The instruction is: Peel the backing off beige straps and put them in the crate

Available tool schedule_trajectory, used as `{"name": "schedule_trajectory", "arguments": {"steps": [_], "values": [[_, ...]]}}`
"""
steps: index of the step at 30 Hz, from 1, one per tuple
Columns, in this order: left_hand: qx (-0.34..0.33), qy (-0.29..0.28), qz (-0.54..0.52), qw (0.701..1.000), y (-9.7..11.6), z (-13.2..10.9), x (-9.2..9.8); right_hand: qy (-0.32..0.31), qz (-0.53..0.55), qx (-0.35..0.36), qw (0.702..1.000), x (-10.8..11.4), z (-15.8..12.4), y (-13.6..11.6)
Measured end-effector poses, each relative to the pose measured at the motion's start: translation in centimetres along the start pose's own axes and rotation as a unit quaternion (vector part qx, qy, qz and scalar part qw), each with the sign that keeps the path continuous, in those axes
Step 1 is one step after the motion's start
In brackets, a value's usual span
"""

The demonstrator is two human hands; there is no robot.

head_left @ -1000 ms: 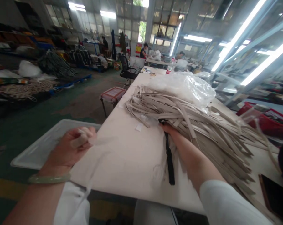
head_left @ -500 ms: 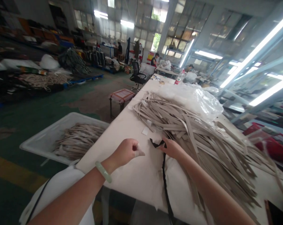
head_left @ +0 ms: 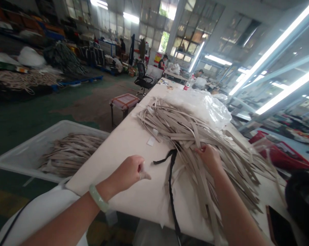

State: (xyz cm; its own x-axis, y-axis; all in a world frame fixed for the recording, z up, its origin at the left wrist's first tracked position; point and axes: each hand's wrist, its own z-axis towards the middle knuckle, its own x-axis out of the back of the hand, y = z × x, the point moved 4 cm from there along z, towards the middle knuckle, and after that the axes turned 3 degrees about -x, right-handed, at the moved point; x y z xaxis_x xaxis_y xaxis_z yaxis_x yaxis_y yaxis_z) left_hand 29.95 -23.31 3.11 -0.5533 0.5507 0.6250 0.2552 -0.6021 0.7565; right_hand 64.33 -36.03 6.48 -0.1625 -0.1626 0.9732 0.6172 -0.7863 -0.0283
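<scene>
My right hand point(head_left: 209, 157) is over the heap of beige straps point(head_left: 180, 126), its thumb and fingertips closed on one flat strap point(head_left: 197, 135). My left hand point(head_left: 130, 172) hovers above the bare white tabletop to the left, fingers curled in. Its thumb points out and has a pale wrap around it. Whatever those curled fingers may hold is hidden. Between the hands lies a black strip point(head_left: 171, 181), bent at its top and hanging over the table's near edge. A small white paper piece point(head_left: 151, 139) rests beside the heap.
A white plastic tub point(head_left: 18, 150) with more beige straps stands left of the table point(head_left: 105, 150). Clear plastic bags point(head_left: 213, 109) and a bottle point(head_left: 187, 83) are farther back. A phone point(head_left: 280, 225) lies at the right. A stool point(head_left: 125, 101) and a person point(head_left: 162, 63) are beyond.
My right hand has let go of the black strip and moved right onto the beige straps, taking hold of one. My left hand keeps its curled shape. The view has turned slightly right.
</scene>
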Motion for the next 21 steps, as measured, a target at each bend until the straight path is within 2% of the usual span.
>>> {"name": "schedule_trajectory", "arguments": {"steps": [2, 7, 10, 12, 14, 17, 21], "values": [[-0.004, 0.004, 0.010, 1.000, -0.2, -0.1, 0.0, -0.002, -0.017, -0.007, 1.000, -0.4, -1.2, 0.1], [-0.027, 0.037, 0.027, 0.999, -0.3, -0.4, 0.7, -0.152, -0.069, 0.029, 0.986, -2.9, -5.9, 2.3], [-0.044, 0.037, 0.028, 0.998, 0.1, -0.5, 0.9, -0.180, -0.045, 0.074, 0.980, -3.7, -7.0, 3.8], [-0.054, 0.032, 0.028, 0.998, 0.4, -0.6, 1.0, -0.161, -0.039, 0.080, 0.983, -3.8, -7.0, 4.4], [-0.059, 0.031, 0.035, 0.997, 0.7, -0.6, 1.0, -0.123, -0.046, 0.058, 0.990, -3.7, -7.0, 4.5], [-0.065, 0.031, 0.051, 0.996, 1.1, -0.7, 1.2, -0.081, -0.048, 0.012, 0.996, -3.7, -7.8, 3.8], [-0.069, 0.031, 0.057, 0.995, 1.1, -0.7, 1.2, -0.033, 0.001, -0.020, 0.999, -4.3, -9.1, 2.5]]}}
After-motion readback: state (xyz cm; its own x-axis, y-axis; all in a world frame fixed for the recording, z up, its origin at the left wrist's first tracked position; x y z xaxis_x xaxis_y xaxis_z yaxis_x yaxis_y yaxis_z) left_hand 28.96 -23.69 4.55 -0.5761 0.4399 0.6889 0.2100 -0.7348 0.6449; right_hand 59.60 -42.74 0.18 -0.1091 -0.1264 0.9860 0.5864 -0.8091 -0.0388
